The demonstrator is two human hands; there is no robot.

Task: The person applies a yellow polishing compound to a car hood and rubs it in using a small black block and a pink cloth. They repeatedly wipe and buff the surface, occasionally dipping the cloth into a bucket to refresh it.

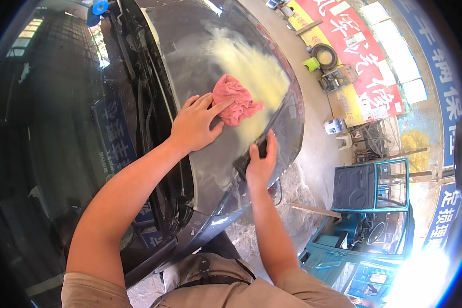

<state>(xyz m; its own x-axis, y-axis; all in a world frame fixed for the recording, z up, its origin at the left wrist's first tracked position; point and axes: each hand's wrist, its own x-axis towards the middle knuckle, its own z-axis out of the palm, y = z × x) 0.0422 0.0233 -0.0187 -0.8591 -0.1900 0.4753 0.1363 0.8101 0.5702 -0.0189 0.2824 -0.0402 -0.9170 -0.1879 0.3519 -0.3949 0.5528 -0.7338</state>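
A dark car hood (185,46) spreads out below me, its surface dull and scuffed. Pale yellow filler-like powder or paste (251,66) covers a wide patch toward its front edge. My left hand (194,126) lies on the hood with fingers spread, its index finger reaching onto a crumpled pink cloth (235,100). Lower right of the cloth, my right hand (262,161) grips a dark block (245,163) against the hood near its front edge. Fingers hide much of the block, so its exact kind is unclear.
The windshield (51,138) fills the left side, with a blue roll-shaped object (99,6) at the top. Beyond the hood are a tyre (324,56), a green container (310,64), a white bucket (334,126) and a wooden plank (315,210). A teal vehicle cab (315,262) stands lower right.
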